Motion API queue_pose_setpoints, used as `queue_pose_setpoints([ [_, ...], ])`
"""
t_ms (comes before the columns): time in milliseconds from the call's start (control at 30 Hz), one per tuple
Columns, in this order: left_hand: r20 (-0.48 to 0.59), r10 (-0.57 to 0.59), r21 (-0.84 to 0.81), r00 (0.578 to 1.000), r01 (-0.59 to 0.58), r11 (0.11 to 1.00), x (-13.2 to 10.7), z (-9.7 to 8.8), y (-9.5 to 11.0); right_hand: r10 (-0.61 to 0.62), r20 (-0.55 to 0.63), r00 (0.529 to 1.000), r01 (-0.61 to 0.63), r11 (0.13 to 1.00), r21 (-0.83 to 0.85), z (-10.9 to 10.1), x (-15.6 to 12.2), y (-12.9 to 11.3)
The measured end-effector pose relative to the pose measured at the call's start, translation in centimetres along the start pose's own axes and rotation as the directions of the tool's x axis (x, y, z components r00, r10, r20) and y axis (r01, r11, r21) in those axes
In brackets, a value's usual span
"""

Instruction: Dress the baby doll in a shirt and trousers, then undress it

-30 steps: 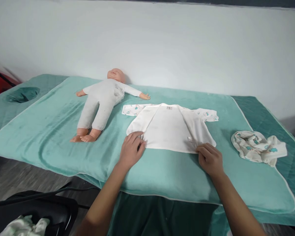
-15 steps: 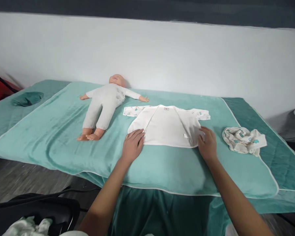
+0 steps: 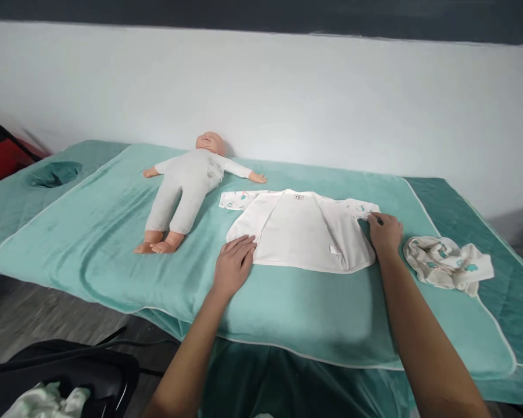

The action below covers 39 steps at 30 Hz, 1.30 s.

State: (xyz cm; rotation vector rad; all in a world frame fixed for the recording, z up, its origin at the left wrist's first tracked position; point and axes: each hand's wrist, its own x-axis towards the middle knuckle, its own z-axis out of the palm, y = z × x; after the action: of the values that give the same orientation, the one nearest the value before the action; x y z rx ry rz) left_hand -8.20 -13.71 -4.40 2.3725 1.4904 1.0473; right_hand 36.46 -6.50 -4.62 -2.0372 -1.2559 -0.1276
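Observation:
A white baby shirt [image 3: 294, 238] with printed sleeves lies spread open, inside up, on the green blanket [image 3: 314, 307]. My left hand [image 3: 235, 261] rests with extended fingers on the shirt's lower left corner. At the end of the right sleeve, my right hand [image 3: 386, 232] pinches the cuff between thumb and fingers. Up and to the left, a baby doll [image 3: 187, 186] in a white cloth body lies on its back, arms spread.
A crumpled printed baby garment [image 3: 447, 261] lies right of my right forearm. The padded bed [image 3: 457, 215] has a face hole [image 3: 54, 174] at its left end. A black chair [image 3: 108, 371] with cloth on it stands at lower left. A white wall [image 3: 261, 98] rises behind.
My right hand has moved from the shirt's lower right edge up and right to the sleeve cuff. The shirt's right panel now lies spread wider. My left hand has stayed put.

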Motion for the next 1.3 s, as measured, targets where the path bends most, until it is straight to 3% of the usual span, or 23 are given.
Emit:
queue_pose_setpoints([
  [200, -0.019, -0.037, -0.016, 0.999, 0.036, 0.999, 0.3, 0.2, -0.2, 0.011, -0.139, 0.99, 0.002, 0.996, 0.088, 0.2, 0.1, 1.5],
  [500, -0.024, -0.05, -0.028, 0.998, 0.05, 0.998, 0.3, 0.1, 0.0, -0.007, -0.13, 0.992, 0.008, 1.0, 0.013, 0.2, -1.0, 1.0],
  [667, -0.029, -0.051, -0.026, 0.998, 0.05, 0.998, 0.3, 0.1, -0.1, -0.134, -0.17, 0.976, 0.145, 0.988, 0.053, -0.2, -1.3, 0.4],
  [733, -0.026, -0.053, -0.022, 0.998, 0.053, 0.998, 0.3, 0.1, 0.0, -0.237, -0.141, 0.961, 0.25, 0.964, 0.087, -0.5, -1.5, -0.4],
  [833, -0.026, -0.056, -0.021, 0.998, 0.055, 0.998, 0.3, 0.2, 0.0, -0.369, 0.014, 0.929, 0.364, 0.922, 0.134, -0.6, -2.0, -1.5],
  [900, -0.021, -0.06, -0.03, 0.998, 0.059, 0.998, 0.3, 0.2, 0.0, -0.363, 0.098, 0.927, 0.347, 0.926, 0.146, -0.7, -2.2, -1.8],
  [1000, -0.011, -0.071, -0.092, 0.997, 0.069, 0.993, 0.3, -0.1, -0.2, -0.288, 0.133, 0.948, 0.269, 0.953, 0.141, -0.8, -2.1, -1.6],
  [1167, -0.071, -0.07, -0.187, 0.995, 0.056, 0.981, 0.7, -3.3, -1.2, -0.346, 0.152, 0.926, 0.341, 0.938, 0.062, -1.4, -1.6, -3.1],
  [1300, -0.209, -0.112, -0.083, 0.972, 0.097, 0.992, 2.1, -8.0, -3.6, -0.466, 0.104, 0.879, 0.451, 0.882, 0.139, -0.3, -1.8, -9.7],
])
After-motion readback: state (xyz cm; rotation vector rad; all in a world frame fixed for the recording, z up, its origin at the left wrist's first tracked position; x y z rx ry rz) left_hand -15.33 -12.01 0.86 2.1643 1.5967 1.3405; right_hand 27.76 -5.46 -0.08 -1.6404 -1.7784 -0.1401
